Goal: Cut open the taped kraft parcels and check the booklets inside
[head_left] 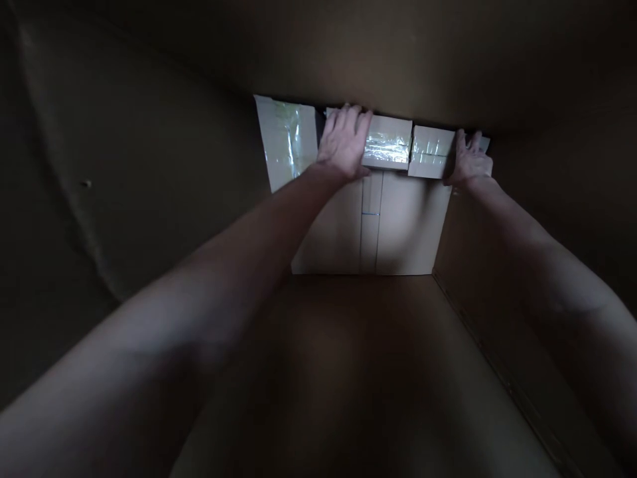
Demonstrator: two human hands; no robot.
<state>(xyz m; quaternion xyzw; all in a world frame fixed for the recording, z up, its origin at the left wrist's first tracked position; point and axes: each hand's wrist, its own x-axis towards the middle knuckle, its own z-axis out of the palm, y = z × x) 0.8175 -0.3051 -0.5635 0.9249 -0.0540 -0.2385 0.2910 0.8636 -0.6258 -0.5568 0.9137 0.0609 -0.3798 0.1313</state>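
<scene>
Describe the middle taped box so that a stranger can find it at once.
Look at the far end of the big carton, near the top. Between the left box and right box sits the middle box. Only it has the left hand on it.

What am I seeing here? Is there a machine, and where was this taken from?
There is no machine, just a person's bare hands, seen from one camera worn on their head. The dim space looks like the inside of a large cardboard box. High at the far end are taped cartons. The left hand lies over the middle carton; the right hand touches the outer end of the right carton. Another taped carton is at left. How firmly the hands grip is unclear.
</scene>
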